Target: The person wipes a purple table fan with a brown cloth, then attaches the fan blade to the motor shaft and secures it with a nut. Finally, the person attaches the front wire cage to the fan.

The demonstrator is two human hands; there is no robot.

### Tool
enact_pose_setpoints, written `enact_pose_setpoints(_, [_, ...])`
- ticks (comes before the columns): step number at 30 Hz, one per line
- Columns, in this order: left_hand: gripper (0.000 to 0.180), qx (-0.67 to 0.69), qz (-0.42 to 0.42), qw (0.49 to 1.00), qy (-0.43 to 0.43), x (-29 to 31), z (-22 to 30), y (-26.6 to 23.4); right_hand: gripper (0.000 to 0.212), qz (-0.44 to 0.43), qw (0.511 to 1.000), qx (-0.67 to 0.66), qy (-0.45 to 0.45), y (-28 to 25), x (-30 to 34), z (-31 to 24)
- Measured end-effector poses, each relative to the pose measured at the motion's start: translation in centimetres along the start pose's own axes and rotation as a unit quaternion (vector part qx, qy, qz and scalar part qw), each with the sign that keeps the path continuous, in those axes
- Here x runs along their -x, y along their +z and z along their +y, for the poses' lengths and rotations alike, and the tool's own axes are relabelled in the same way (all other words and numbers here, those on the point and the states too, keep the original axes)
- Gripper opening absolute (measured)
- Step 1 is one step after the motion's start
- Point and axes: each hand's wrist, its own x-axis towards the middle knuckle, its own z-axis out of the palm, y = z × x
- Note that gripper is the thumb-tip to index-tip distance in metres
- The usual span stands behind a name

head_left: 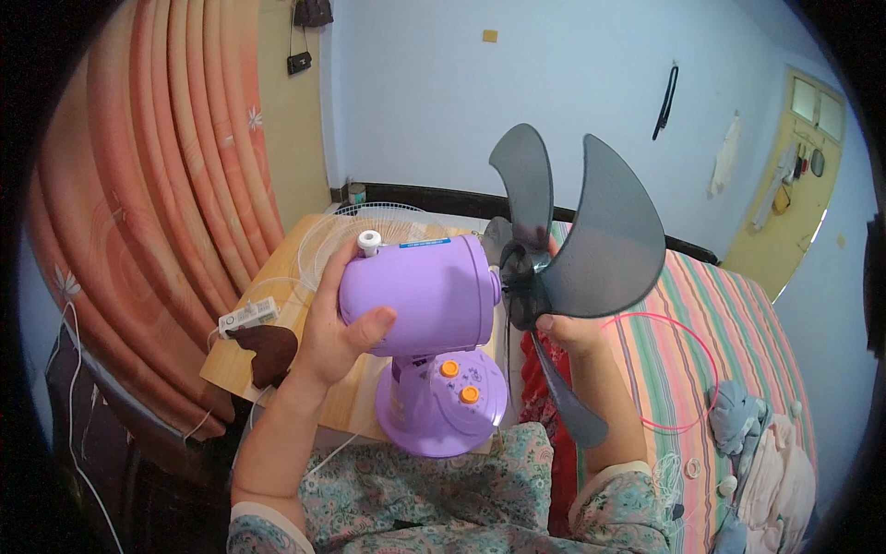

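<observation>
Bed: striped bed (660, 323) lies right of the bench; keep long blades from swinging over toward it.
Bench: wooden bench (360, 411) carries the fan near its front edge; best check the base sits firmly, since a sideways push could tip it.
Fan: purple fan (420, 295) stands upright, motor housing facing right, between the hands.
Blade set: dark grey blade set (614, 235) is at the housing's nose, one blade hanging by the right forearm; handle by the root, as thin tips probably flex or crack.
Grille: white wire grille (318, 245) lies behind the fan, out of the way.
Left hand: left hand (346, 323) grips the housing's rear, thumb on the near side; good brace, hold that counterforce.
Right hand: right hand (570, 331) grips near the hub, other fingers mostly hidden; work straight along the shaft, no tilt.
Hub: hub (526, 268) seating can't be told; feel for it.
</observation>
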Motion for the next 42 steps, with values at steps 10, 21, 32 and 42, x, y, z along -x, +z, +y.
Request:
enact_pose_setpoints(10, [0.081, -0.005, 0.003, 1.0, -0.029, -1.1, -0.4, -0.2, 0.1, -0.014, 0.963, 0.198, -0.182, -2.3, -0.8, 1.0])
enact_pose_setpoints(21, [0.079, 0.026, -0.006, 0.999, -0.046, -1.8, -1.0, -0.5, 0.092, 0.029, 0.989, 0.087, -0.115, -2.5, 0.6, 0.9])
enact_pose_setpoints(32, [0.082, 0.048, -0.009, 0.997, -0.06, -2.1, -1.4, -0.7, 0.082, 0.002, 0.895, 0.392, -0.213, 1.1, -0.8, -4.3])
enact_pose_setpoints(42, [0.079, 0.034, -0.023, 0.996, -0.078, -2.4, -0.9, -0.8, 0.102, -0.036, 0.969, 0.196, -0.144, 1.0, 0.1, -1.7])
